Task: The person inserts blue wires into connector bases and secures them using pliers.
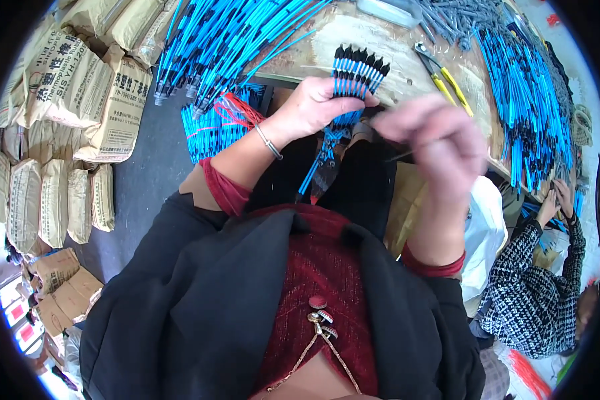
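Observation:
My left hand (320, 107) is wrapped round a flat bundle of thin blue rods (358, 68) with pointed black tips. The tips fan out above the fingers, and the lower part of the bundle hangs down toward my lap. To the right of the bundle, apart from it, is my right hand (440, 137). Motion smears its bent fingers, so whether it holds anything cannot be made out. A pair of pliers with yellow handles (452, 87) lies on the worktable (407, 70) beyond my right hand.
Loose blue rods (227, 40) pile up at the far left, more rods (530, 107) at the right. Tied blue bundles (210, 130) with red strands sit near my left forearm. Paper sacks (80, 87) stack along the left. A co-worker's hands (555, 200) work at the right.

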Motion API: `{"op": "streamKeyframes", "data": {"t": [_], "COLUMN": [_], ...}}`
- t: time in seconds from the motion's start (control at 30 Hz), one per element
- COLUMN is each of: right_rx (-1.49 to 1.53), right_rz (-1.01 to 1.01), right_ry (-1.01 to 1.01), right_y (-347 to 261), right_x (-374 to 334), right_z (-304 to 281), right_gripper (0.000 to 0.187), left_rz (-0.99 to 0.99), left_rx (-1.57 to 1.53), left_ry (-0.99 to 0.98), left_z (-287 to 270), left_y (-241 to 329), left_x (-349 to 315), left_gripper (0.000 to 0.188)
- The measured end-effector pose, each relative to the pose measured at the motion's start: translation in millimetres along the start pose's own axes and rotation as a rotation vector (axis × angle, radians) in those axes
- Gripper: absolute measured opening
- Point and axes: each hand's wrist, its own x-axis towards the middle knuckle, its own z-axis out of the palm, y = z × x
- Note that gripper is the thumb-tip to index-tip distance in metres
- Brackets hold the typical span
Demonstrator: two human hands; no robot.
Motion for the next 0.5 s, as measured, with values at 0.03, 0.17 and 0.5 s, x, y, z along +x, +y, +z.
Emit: {"op": "streamKeyframes", "data": {"t": [0.03,0.17,0.5], "right_rx": [-0.182,-0.018,-0.732], "right_rz": [0.029,0.327,0.271], "right_ry": [-0.079,-0.059,0.356], "right_y": [4.7,31.8,-32.0], "right_x": [-4.5,-38.4,-20.9], "right_z": [10.6,49.7,-2.2], "right_gripper": [0.007,0.006,0.002], "left_rz": [-0.066,0.109,0.145], "left_rx": [0.012,-0.016,0.047], "left_ry": [0.005,-0.030,-0.049], "left_z": [0.6,5.9,12.0], "left_y": [3.9,-6.2,2.0], "left_x": [-2.0,1.7,-3.4], "left_gripper": [0.018,0.018,0.018]}}
